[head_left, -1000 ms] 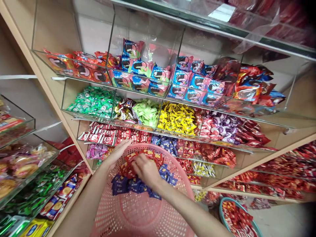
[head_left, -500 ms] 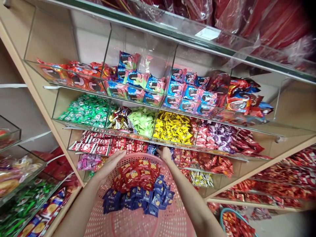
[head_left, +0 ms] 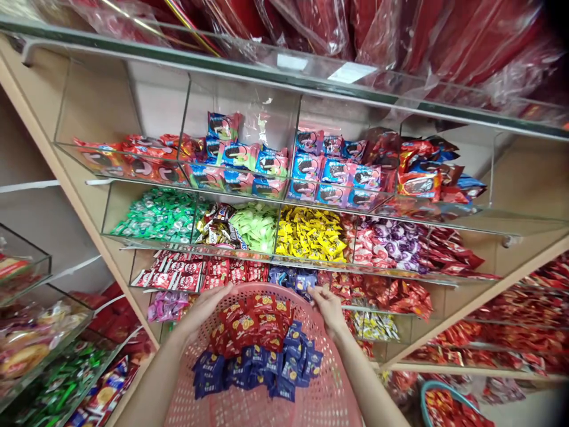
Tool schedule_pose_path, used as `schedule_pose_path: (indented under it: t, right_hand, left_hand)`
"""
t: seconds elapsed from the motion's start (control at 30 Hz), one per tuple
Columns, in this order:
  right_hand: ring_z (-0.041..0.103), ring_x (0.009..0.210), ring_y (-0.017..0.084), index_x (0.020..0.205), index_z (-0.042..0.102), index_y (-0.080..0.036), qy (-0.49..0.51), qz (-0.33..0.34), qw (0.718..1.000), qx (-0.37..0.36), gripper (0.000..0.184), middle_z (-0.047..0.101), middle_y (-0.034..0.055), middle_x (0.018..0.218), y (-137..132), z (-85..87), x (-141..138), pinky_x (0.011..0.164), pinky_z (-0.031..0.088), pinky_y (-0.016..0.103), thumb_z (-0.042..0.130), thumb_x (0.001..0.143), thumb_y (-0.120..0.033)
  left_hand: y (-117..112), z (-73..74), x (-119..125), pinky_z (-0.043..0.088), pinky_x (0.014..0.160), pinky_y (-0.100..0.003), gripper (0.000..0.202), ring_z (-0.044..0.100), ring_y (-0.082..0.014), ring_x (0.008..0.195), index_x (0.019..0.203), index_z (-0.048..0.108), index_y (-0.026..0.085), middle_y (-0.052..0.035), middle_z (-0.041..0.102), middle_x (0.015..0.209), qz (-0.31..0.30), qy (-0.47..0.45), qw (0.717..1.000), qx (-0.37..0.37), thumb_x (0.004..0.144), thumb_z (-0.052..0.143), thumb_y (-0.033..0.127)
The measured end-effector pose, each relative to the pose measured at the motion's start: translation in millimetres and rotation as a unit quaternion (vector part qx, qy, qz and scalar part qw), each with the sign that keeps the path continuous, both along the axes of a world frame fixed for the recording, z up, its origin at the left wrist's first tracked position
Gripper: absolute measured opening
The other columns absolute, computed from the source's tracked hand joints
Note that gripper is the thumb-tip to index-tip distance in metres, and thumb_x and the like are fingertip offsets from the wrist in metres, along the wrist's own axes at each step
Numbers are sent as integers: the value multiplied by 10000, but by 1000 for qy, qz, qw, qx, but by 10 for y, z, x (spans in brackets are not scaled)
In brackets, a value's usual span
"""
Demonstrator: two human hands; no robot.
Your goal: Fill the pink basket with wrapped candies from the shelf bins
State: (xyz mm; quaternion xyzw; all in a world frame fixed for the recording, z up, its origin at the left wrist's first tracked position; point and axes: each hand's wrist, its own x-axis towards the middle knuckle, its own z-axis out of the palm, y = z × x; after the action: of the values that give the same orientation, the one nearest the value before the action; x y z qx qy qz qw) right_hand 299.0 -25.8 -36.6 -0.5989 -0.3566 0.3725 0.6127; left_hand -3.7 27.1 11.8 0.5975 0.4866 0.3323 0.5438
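Sweets in green wrappers lie at our far left, well apart from the work. Our left hand lies along the left rim of the pink basket, its fingers nearly straight and together; we cannot tell how firmly they bear on it. Should that hand slacken, we judge, the basket could tip and send its load down the bare wall. Inside, red packets sit towards the far side, with blue packets heaped on our side of them, so a sudden tilt might mix the two kinds. At the right rim is our right hand, fingers bent; whether they pinch a packet or only touch the rim, we cannot tell. Just beyond its fingertips, more blue wrappers stand on the low shelf. The gap between rim and shelf looks narrow, so a knuckle could knock the edge, or a packet could drop between. Farther right, loose red wrappers lie near, and a careless reach might catch those instead.
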Motion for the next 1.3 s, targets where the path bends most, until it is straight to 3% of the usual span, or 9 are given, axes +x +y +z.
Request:
schedule_pose_path:
  t: [0.1, 0.2, 0.43, 0.7, 0.97, 1.3]
  right_hand:
    - [420, 439, 75, 668, 634, -159, 96, 99, 990, -24, 347, 550, -23, 530, -58, 113, -333, 428, 298, 196, 752, 547, -462]
    - [441, 461, 61, 699, 658, -156, 123, 182, 975, -32, 313, 578, -20, 577, -80, 220, -693, 442, 303, 179, 752, 577, -429]
    - [483, 480, 84, 699, 670, -164, 102, 242, 964, -34, 319, 579, -30, 538, -62, 263, -1191, 477, 342, 197, 744, 576, -450]
    - [503, 496, 82, 716, 675, -169, 107, 235, 966, -24, 337, 603, -20, 576, -66, 175, -1241, 478, 354, 187, 695, 628, -494]
    - [478, 494, 75, 734, 695, -166, 132, 185, 973, -21, 312, 594, -28, 560, -47, 108, -1245, 493, 350, 194, 745, 577, -431]
    - [490, 507, 84, 655, 672, -154, 85, 185, 979, 4, 313, 608, -14, 557, -50, 113, -1209, 519, 370, 209, 738, 588, -452]
  left_hand:
    - [-7, -27, -5, 312, 1025, -359, 417, 556, -239, 1061, 755, 715, 213, -37, 689, 990, -33, 14, 999, 40, 715, 535, 587]
    - [-13, -38, -4, 380, 955, -349, 384, 572, -234, 1011, 774, 718, 206, -40, 677, 1003, -55, 18, 997, 59, 686, 585, 556]
    - [-10, -57, -43, 408, 890, -303, 336, 565, -217, 995, 728, 713, 199, -44, 626, 1083, -80, 39, 994, 68, 618, 658, 512]
    - [-8, -81, -59, 407, 866, -300, 329, 569, -209, 951, 583, 616, 180, -32, 625, 1058, -81, 32, 994, 64, 614, 655, 505]
    - [-13, -48, -109, 371, 912, -302, 269, 544, -214, 1041, 621, 632, 197, -44, 588, 1139, -117, 24, 991, 66, 659, 643, 463]
    - [25, -93, -113, 363, 904, -307, 293, 551, -199, 994, 608, 607, 175, -53, 600, 1118, -122, 40, 987, 99, 681, 619, 458]
